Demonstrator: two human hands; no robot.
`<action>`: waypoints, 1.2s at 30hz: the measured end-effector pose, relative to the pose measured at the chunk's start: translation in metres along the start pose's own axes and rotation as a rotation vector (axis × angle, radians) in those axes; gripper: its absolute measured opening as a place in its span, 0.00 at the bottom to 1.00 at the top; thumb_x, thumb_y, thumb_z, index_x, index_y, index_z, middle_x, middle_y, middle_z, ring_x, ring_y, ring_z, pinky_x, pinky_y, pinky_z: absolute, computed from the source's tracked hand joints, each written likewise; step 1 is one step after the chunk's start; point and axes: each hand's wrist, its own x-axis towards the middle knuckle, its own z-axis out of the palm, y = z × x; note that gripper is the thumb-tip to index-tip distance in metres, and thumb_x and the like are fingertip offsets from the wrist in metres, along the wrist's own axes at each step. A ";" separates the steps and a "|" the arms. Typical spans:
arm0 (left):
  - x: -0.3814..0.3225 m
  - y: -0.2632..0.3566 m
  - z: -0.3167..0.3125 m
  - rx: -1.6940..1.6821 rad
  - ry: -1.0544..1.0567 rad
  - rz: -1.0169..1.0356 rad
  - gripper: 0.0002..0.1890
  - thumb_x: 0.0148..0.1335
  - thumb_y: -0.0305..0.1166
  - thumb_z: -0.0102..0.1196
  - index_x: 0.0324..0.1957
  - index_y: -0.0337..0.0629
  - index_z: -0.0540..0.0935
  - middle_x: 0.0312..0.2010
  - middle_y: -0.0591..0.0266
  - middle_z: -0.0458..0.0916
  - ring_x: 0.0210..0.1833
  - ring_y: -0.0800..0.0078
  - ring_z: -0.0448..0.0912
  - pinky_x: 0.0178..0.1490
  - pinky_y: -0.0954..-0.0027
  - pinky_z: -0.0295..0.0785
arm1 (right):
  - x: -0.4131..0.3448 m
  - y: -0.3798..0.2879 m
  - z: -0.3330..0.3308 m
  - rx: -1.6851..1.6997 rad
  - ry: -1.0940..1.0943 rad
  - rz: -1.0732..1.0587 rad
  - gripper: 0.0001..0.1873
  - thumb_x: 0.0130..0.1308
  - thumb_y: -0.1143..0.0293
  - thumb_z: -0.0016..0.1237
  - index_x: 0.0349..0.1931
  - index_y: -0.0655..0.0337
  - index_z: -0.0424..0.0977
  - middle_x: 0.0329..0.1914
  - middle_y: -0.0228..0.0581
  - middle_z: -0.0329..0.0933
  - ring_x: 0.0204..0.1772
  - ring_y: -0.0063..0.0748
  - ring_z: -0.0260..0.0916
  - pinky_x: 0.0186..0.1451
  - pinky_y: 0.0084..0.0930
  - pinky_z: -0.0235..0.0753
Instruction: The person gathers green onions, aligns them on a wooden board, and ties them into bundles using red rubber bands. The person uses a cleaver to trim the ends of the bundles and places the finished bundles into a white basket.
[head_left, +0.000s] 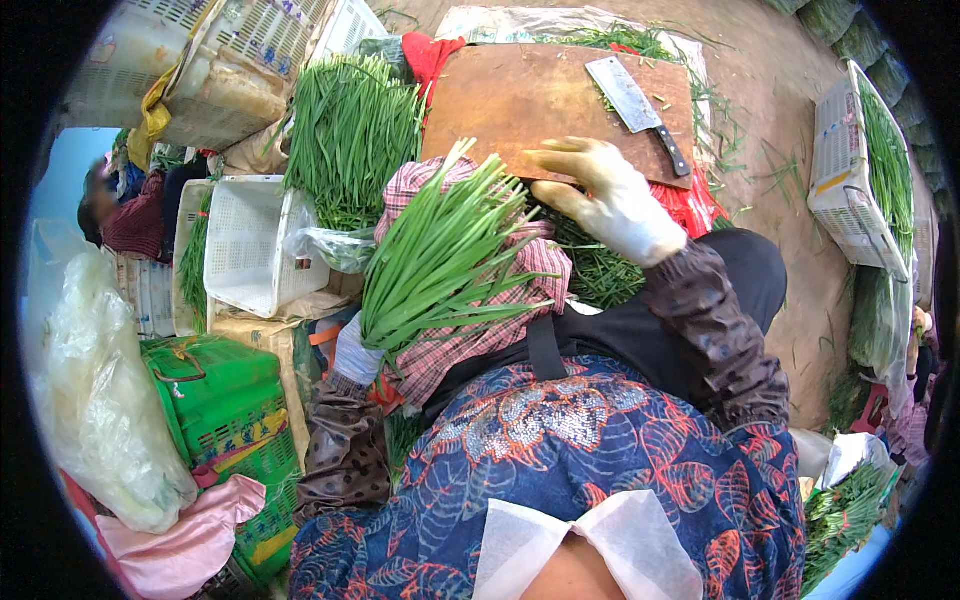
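A loose bunch of garlic chives (442, 255) lies over a pink checked cloth (551, 277) on my lap, cut ends pointing away from me. My left hand (356, 352), in a white glove, grips the leafy end; its fingers are hidden beneath the leaves. In a stained white glove, my right hand (607, 199) is spread and holds nothing. It hovers at the near edge of a wooden cutting board (510, 97), to the right of the cut ends. On the board's right side rests a cleaver (626, 97) with a black handle, beside a few stem scraps.
A large pile of garlic chives (352, 142) stands left of the board. Near it are a white plastic crate (262, 247) and a green crate (217, 397). Another crate of chives (862, 172) stands at far right. Other people (135, 217) are at the left and right edges.
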 end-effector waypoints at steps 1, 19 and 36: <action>-0.001 0.001 -0.001 -0.012 0.000 -0.038 0.19 0.72 0.24 0.51 0.63 0.35 0.73 0.57 0.56 0.81 0.57 0.68 0.80 0.61 0.67 0.76 | 0.015 -0.005 0.005 0.029 -0.027 -0.037 0.24 0.66 0.50 0.54 0.51 0.60 0.82 0.45 0.54 0.83 0.52 0.54 0.79 0.57 0.44 0.76; 0.004 0.019 -0.005 0.173 0.061 0.079 0.14 0.69 0.27 0.57 0.55 0.35 0.77 0.48 0.57 0.85 0.50 0.69 0.82 0.55 0.69 0.77 | -0.002 0.050 0.034 -0.173 -0.536 0.466 0.17 0.67 0.56 0.54 0.45 0.59 0.84 0.42 0.51 0.85 0.49 0.47 0.83 0.53 0.37 0.80; -0.001 0.001 -0.016 -0.220 0.041 0.001 0.13 0.69 0.24 0.55 0.54 0.35 0.77 0.49 0.56 0.84 0.50 0.65 0.82 0.57 0.67 0.78 | 0.025 0.031 0.074 -0.080 -0.135 0.371 0.11 0.61 0.55 0.59 0.33 0.51 0.85 0.31 0.46 0.84 0.36 0.51 0.82 0.44 0.41 0.80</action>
